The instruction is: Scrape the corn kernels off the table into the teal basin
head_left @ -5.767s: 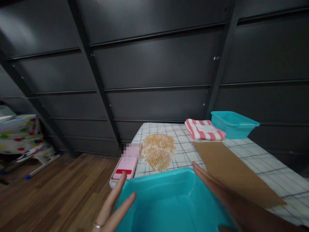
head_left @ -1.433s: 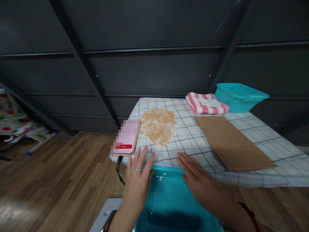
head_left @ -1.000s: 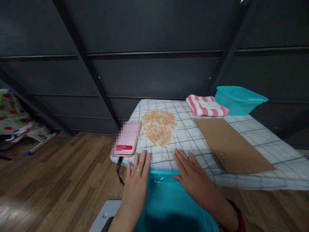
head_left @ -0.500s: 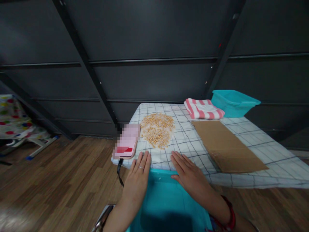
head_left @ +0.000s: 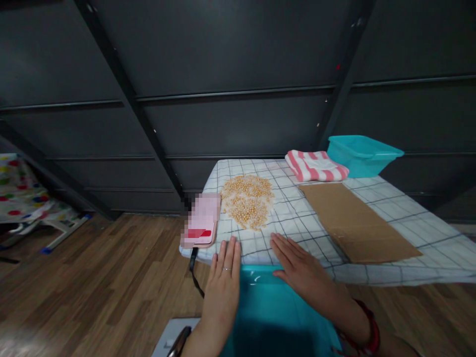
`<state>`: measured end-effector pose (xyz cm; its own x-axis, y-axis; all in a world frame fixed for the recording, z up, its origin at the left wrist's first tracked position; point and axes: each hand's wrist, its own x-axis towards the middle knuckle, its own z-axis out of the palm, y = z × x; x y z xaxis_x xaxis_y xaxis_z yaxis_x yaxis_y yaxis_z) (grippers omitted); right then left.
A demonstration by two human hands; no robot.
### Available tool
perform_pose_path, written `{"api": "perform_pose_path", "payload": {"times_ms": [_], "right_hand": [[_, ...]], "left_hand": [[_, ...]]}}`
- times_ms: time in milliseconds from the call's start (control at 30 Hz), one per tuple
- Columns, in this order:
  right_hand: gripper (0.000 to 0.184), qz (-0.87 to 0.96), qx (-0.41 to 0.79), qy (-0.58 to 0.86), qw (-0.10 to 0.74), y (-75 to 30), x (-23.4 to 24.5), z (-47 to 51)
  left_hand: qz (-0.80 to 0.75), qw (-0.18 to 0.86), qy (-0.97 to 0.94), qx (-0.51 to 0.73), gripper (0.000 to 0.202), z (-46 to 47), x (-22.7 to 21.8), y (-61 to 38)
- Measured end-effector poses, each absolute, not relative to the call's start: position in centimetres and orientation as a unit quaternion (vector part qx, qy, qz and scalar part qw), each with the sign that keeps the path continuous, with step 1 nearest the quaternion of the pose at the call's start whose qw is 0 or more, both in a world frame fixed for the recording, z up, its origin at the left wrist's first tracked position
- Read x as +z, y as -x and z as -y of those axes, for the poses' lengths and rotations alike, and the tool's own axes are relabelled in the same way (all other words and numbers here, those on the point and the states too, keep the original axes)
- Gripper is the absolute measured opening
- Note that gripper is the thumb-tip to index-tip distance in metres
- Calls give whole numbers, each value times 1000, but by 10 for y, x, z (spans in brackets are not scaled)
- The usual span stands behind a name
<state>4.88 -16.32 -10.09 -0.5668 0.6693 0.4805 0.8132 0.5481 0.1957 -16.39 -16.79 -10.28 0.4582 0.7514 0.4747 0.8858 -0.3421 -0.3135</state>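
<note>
A folded striped towel (head_left: pixel 316 166) lies near the dark panelled wall (head_left: pixel 238 124).

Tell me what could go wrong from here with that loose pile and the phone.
1. The grain pile lies loose on the checked cloth with no rim around it; a careless sweep of the left hand or right hand might send some past the near turquoise tub to the floor.
2. The phone lies at the cloth's near left corner, close to the left hand's fingers; a bump could knock it off.
</note>
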Motion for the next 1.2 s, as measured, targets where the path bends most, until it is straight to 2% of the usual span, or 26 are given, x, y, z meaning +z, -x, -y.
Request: {"api": "perform_pose_path", "payload": {"times_ms": [233, 433, 933, 1133, 1200], "right_hand": [[54, 867, -181, 432, 169, -50, -103, 165], [60, 865, -169, 439, 176, -50, -103, 164], [58, 867, -177, 432, 175, -50, -105, 162], [49, 864, -176, 437, 175, -49, -98, 163], [47, 864, -175, 438, 176, -49, -96, 164]], "left_hand": [[511, 220, 820, -134, 64, 169, -105, 169], [499, 245, 817, -152, 69, 162, -107, 167], [496, 190, 832, -158, 72, 160, -109, 172], [492, 181, 836, -161, 72, 162, -106, 171], [494, 181, 835, -161, 66, 162, -104, 170]]}}
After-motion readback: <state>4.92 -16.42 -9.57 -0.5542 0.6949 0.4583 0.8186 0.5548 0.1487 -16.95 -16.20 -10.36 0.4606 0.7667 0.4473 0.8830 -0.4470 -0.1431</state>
